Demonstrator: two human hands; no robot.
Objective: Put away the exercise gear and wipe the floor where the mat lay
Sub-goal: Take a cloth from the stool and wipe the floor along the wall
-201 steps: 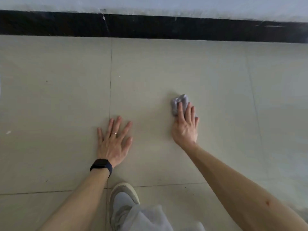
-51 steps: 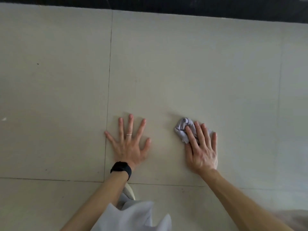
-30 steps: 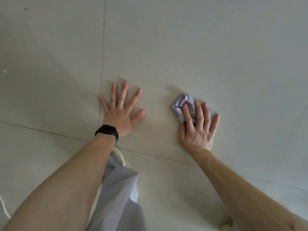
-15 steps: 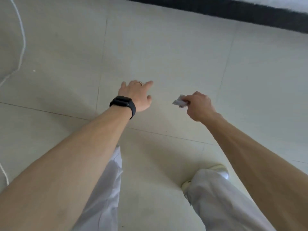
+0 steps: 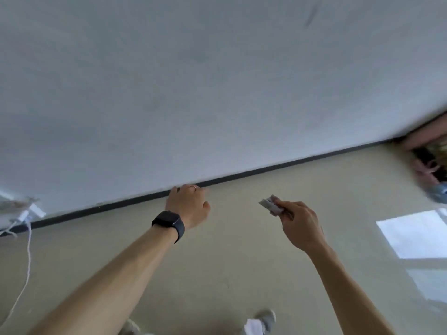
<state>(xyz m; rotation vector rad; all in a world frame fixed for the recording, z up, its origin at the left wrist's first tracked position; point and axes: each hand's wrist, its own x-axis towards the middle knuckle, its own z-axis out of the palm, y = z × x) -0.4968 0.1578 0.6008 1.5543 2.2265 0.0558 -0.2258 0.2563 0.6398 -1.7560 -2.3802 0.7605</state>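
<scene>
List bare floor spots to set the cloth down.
Bare tile between the left hand and right hand, which holds the cloth, up to the black baseboard. Crowded: white cable far left, blurred clutter far right.

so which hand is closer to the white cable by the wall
Left. The left hand is the nearer one to the white cable at far left; the right hand, holding the cloth, is farther right.
</scene>
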